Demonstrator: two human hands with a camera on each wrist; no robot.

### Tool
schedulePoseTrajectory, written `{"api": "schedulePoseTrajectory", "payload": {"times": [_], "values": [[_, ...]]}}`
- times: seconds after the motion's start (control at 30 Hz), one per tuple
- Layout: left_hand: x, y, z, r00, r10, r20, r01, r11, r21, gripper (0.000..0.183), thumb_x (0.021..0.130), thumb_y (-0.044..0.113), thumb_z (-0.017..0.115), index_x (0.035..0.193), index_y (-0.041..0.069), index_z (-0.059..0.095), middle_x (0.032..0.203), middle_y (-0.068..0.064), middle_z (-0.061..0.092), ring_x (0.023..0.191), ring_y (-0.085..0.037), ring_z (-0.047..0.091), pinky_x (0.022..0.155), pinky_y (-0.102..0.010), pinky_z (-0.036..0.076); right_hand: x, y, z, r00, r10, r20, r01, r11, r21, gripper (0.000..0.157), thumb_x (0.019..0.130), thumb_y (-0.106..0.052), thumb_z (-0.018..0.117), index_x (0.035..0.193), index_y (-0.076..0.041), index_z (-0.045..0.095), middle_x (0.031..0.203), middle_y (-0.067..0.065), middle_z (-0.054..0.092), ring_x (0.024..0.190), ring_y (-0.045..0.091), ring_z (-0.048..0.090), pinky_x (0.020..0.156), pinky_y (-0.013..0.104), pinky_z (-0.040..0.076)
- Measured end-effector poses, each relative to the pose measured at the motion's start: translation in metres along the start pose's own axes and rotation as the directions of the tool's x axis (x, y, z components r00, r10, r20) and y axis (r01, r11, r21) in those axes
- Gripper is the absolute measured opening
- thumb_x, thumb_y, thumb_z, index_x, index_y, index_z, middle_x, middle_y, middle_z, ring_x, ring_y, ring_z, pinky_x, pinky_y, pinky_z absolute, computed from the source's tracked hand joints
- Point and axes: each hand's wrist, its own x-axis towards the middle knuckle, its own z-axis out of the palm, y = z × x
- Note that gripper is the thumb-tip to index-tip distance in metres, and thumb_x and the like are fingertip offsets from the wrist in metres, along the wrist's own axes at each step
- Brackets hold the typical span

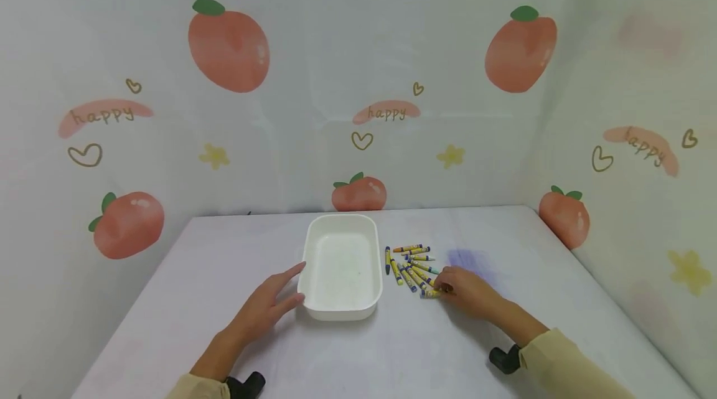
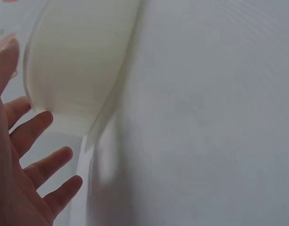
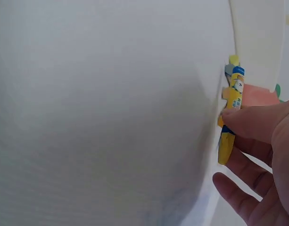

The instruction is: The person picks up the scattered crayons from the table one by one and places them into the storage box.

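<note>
**Right hand pinches a yellow crayon while the left hand rests by the tray**

The right hand (image 1: 465,292) grasps one yellow crayon (image 3: 237,92) between thumb and fingers, its blue-banded wrapper showing; the little finger is held away from it. The crayon is low over the table (image 1: 347,361), at the near end of a loose group; whether it touches the table I cannot tell. The left hand (image 1: 264,309) grips nothing: its fingers are spread, the tips at the left side of a white tray (image 1: 340,315).

The other crayons (image 1: 395,271) lie just right of the tray, pointing various ways, several side by side. Most have yellow wrappers with dark bands; an orange one (image 1: 407,248) lies at the far edge of the group.

Beige sleeves (image 1: 566,365) cover both forearms, with a black device (image 1: 506,359) at each wrist. A purple smudge (image 1: 473,262) marks the white table beyond the right hand. Behind hangs a white backdrop (image 1: 308,137) printed with peaches (image 1: 235,53), hearts, yellow flowers and "happy".
</note>
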Motion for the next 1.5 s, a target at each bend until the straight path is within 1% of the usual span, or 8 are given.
{"api": "schedulePoseTrajectory", "payload": {"times": [0.13,0.3,0.4,0.6,0.77,1.0,1.17,1.5], "values": [[0.006,0.004,0.0,0.996,-0.088,0.014,0.089,0.994,-0.068,0.063,0.089,0.045,0.068,0.145,0.025,0.048,0.143,-0.01,0.05,0.127,-0.038,0.048,0.103,-0.059,0.037,0.004,0.001,-0.002,0.998,-0.03,-0.056,0.032,0.999,0.033,0.018,0.079,0.004,0.074,0.088,-0.011,0.069,0.084,-0.008,0.06,0.076,0.008,0.055,0.066,0.027,0.051],[0.013,0.009,0.0,0.979,-0.2,0.047,0.204,0.969,-0.137,0.067,0.083,0.048,0.073,0.143,0.026,0.051,0.145,-0.012,0.048,0.124,-0.043,0.049,0.098,-0.062,0.041,0.012,-0.002,-0.007,0.996,0.016,-0.088,-0.009,0.996,0.084,0.018,0.081,0.005,0.072,0.09,-0.009,0.069,0.087,-0.006,0.063,0.078,0.009,0.057,0.068,0.03,0.053],[0.014,0.009,-0.001,0.971,-0.234,0.053,0.24,0.959,-0.152,0.069,0.082,0.049,0.074,0.142,0.027,0.051,0.146,-0.012,0.046,0.125,-0.044,0.047,0.098,-0.063,0.041,0.018,-0.004,-0.009,0.995,0.044,-0.091,-0.036,0.995,0.089,0.017,0.081,0.005,0.072,0.092,-0.008,0.069,0.088,-0.006,0.064,0.08,0.01,0.057,0.069,0.032,0.053],[0.01,0.009,-0.002,0.96,-0.28,0.033,0.281,0.944,-0.173,0.069,0.079,0.048,0.077,0.141,0.028,0.053,0.145,-0.013,0.047,0.126,-0.045,0.047,0.097,-0.063,0.041,0.034,-0.009,-0.011,0.986,0.007,-0.168,-0.003,1.0,0.026,0.019,0.08,0.004,0.074,0.092,-0.009,0.069,0.088,-0.005,0.064,0.08,0.012,0.058,0.069,0.027,0.053],[0.008,0.01,-0.002,0.955,-0.296,0.016,0.294,0.939,-0.176,0.069,0.078,0.048,0.078,0.14,0.027,0.054,0.145,-0.013,0.047,0.127,-0.046,0.045,0.098,-0.064,0.04,0.044,-0.014,-0.015,0.974,0.07,-0.217,-0.068,0.998,0.015,0.019,0.08,0.001,0.076,0.093,-0.011,0.069,0.088,-0.006,0.064,0.081,0.012,0.056,0.07,0.029,0.052],[0.01,0.011,-0.001,0.955,-0.296,0.025,0.296,0.941,-0.166,0.071,0.077,0.05,0.078,0.14,0.028,0.054,0.146,-0.013,0.046,0.128,-0.045,0.044,0.097,-0.064,0.04,0.056,-0.017,-0.017,0.962,0.17,-0.215,-0.156,0.984,0.081,0.019,0.083,0.0,0.075,0.097,-0.011,0.07,0.091,-0.005,0.063,0.085,0.012,0.055,0.075,0.032,0.053],[0.008,0.009,-0.002,0.954,-0.3,0.024,0.3,0.938,-0.174,0.07,0.077,0.048,0.079,0.14,0.029,0.054,0.146,-0.012,0.046,0.127,-0.045,0.045,0.096,-0.065,0.041,0.069,-0.021,-0.015,0.966,0.18,-0.186,-0.156,0.978,0.138,0.015,0.086,-0.002,0.071,0.098,-0.01,0.069,0.092,-0.003,0.063,0.087,0.014,0.057,0.078,0.035,0.053],[0.01,0.005,0.002,0.964,-0.264,0.015,0.261,0.943,-0.205,0.067,0.078,0.042,0.08,0.139,0.028,0.055,0.145,-0.01,0.048,0.126,-0.044,0.046,0.098,-0.064,0.039,0.096,-0.025,-0.009,0.966,0.19,-0.175,-0.169,0.977,0.129,0.013,0.086,-0.003,0.072,0.096,-0.012,0.069,0.089,-0.004,0.063,0.085,0.014,0.057,0.077,0.033,0.053]]}}
